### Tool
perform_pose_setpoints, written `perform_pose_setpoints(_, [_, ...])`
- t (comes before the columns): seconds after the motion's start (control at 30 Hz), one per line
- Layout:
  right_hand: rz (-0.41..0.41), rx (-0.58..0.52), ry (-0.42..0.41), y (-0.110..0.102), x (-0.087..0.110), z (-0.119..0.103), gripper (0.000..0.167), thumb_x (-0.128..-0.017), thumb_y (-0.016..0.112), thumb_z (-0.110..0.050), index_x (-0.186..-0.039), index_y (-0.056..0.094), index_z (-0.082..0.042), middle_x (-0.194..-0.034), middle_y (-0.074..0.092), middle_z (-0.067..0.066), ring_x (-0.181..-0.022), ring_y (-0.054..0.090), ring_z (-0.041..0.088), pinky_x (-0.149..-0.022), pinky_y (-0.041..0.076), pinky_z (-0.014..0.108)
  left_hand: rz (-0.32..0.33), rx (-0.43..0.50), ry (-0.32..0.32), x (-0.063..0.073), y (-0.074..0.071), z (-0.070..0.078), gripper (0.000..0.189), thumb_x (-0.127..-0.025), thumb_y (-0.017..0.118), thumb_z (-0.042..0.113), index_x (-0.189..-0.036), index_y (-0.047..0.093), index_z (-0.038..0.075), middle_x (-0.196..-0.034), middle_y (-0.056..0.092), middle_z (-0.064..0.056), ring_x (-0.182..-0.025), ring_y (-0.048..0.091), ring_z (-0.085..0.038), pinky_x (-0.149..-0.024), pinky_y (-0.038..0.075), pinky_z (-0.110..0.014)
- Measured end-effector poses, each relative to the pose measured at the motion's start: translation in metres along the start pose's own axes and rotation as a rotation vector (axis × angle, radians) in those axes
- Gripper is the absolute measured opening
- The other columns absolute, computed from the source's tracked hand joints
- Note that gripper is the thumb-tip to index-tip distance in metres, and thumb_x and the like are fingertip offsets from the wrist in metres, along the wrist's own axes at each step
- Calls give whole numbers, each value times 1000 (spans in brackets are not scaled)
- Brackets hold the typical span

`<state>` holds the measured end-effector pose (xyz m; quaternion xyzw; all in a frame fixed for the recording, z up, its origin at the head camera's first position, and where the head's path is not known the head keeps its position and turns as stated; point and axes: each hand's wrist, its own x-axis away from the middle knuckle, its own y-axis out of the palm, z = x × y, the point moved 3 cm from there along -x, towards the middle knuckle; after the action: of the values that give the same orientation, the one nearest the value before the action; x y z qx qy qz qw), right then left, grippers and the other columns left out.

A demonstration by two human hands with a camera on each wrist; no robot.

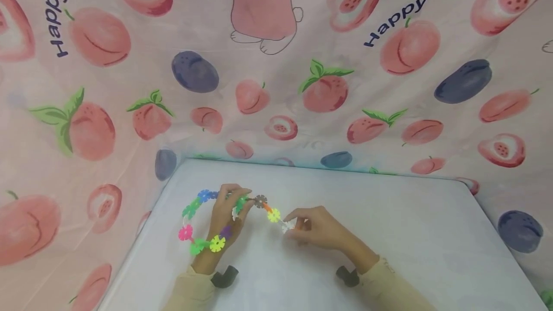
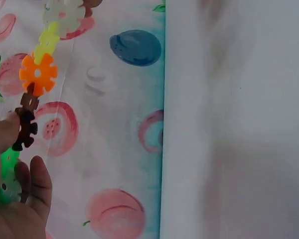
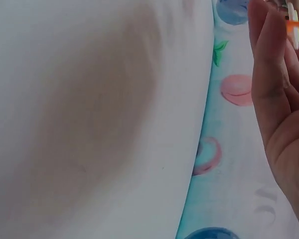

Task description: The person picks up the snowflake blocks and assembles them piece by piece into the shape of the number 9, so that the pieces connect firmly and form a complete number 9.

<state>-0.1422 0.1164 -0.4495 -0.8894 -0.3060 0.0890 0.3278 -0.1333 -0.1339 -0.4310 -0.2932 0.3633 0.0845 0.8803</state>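
Note:
A chain of interlocked plastic snowflake discs in many colours hangs between both hands above the table. In the head view its left part loops by the left wrist, with a pink disc [image 1: 186, 233] and a yellow disc [image 1: 217, 244]. My left hand [image 1: 225, 212] grips the chain near green and brown discs; the left wrist view shows a dark brown disc [image 2: 26, 129] by the fingers and an orange disc [image 2: 38, 73] beyond. My right hand [image 1: 321, 228] pinches the chain's right end at a white disc [image 1: 288, 226]. Some orange shows [image 3: 296, 26] near the right fingertips, partly hidden.
A white table [image 1: 410, 234] lies beneath the hands. Behind it and at the sides hangs a pink fruit-print cloth [image 1: 276, 71]. Dark wrist-mounted pieces [image 1: 225, 276] sit by both sleeves.

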Motion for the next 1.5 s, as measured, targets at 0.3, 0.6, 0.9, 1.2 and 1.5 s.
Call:
perform_pose_setpoints(0.3, [-137, -139, 19, -7, 5, 0, 25, -99, 67, -36, -111, 74, -16, -75, 72, 5, -65, 68, 20, -58, 58, 33, -192, 58, 57, -4, 7, 5, 35, -87, 76, 7, -113, 54, -2, -108, 58, -13, -98, 58, -23, -92, 53, -39])
perform_pose_setpoints(0.6, [-234, -359, 229, 1, 9, 0, 28, -96, 64, -30, -122, 68, -20, -75, 69, 4, -60, 64, 19, -60, 57, 35, -363, 83, 133, -6, 11, 17, 39, -86, 73, 3, -112, 45, -2, -133, 49, -23, -126, 53, -37, -111, 46, -47])
perform_pose_setpoints(0.9, [-180, -561, 260, 7, 8, 4, 30, -95, 54, -17, -122, 64, -10, -68, 58, 0, -55, 62, 18, -58, 53, 29, -342, 255, 88, -14, 12, 22, 45, -88, 78, 26, -95, 40, 4, -145, 44, -24, -128, 51, -38, -101, 50, -47])
perform_pose_setpoints(1.2, [-194, -755, 294, 10, 7, -6, 31, -98, 56, -18, -125, 55, -5, -86, 67, 6, -66, 74, 22, -70, 63, 35, -217, 359, 76, -22, 23, 26, 65, -85, 61, 69, -100, 67, 6, -147, 50, -23, -130, 55, -43, -105, 51, -46])
perform_pose_setpoints(1.5, [-194, -879, 256, 20, 5, -11, 19, -97, 57, -16, -113, 51, -7, -99, 67, 9, -79, 77, 27, -77, 63, 43, -285, 522, -347, -22, 25, 25, 72, -99, 65, 10, -160, 30, 25, -163, 20, 3, -158, 17, -28, -124, 23, -56])
